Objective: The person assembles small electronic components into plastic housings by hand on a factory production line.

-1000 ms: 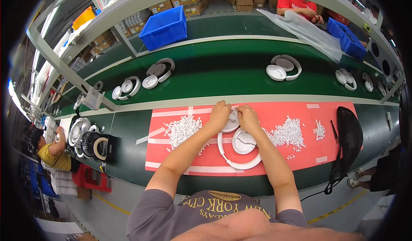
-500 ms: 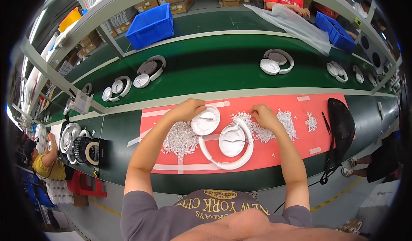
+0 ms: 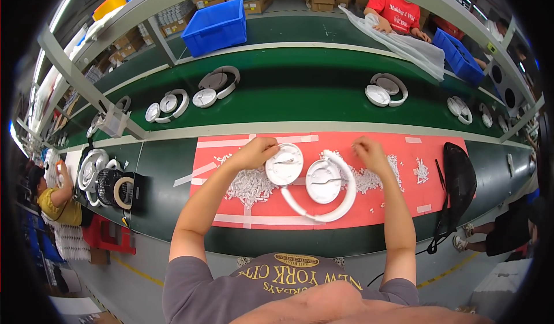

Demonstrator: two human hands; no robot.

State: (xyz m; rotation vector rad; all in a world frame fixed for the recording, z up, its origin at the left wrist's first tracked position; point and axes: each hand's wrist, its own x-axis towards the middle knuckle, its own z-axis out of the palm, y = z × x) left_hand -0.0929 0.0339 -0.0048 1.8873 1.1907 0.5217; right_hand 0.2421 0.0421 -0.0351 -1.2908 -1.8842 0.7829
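A pair of white headphones [image 3: 345,198] rests on the red mat in front of me, its open cups facing up. My left hand [image 3: 261,152] grips the rim of the left ear cup [image 3: 284,172] between thumb and fingers. A thin dark wire shows inside each cup, the right ear cup [image 3: 320,190] included. Beyond the headband's right end, my right hand [image 3: 369,153] is raised over the mat with its fingertips pinched together. Whatever may be between them is too small to tell. Small white pieces lie in a left pile [image 3: 249,186] and a right pile [image 3: 367,181].
The red mat [image 3: 277,220] is taped to a dark green table. A black bag [image 3: 460,174] lies at its right end. Beyond runs a green belt [image 3: 300,93] carrying several headphones, with a blue bin [image 3: 214,29] behind. More headphones [image 3: 92,171] stand left. Co-workers are far right and left.
My view has shifted slightly. The headphones have moved a little away and to the right, with my left hand on the cup. My right hand has risen from the right pile, fingertips still together.
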